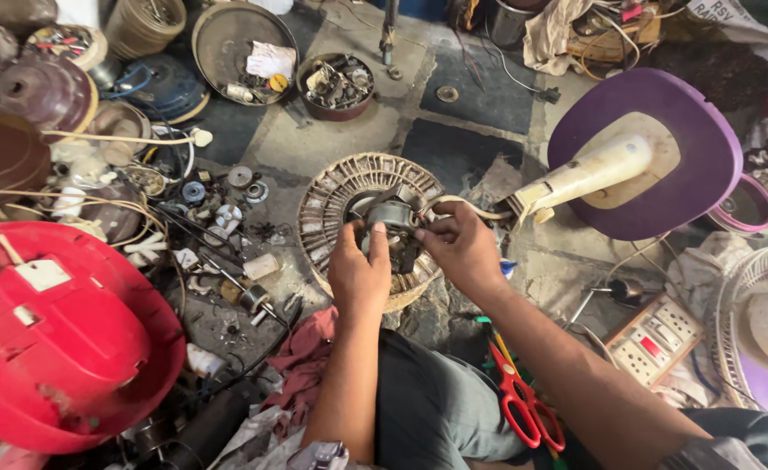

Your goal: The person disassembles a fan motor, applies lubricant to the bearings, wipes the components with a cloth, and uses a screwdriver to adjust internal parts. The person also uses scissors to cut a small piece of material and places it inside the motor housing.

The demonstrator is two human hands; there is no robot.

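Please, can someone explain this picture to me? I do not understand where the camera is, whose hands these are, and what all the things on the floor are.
The camera sits on a person's head and looks down, so both arms belong to that person. There is no machine here, only bare hands. The left hand and the right hand both grip a small metal motor part, held over a round wound coil that lies on the floor. A white cable runs from the part toward a purple fan base. Around it lie a red round cover, red scissors, a power strip, a bowl of small parts and many loose fan pieces.
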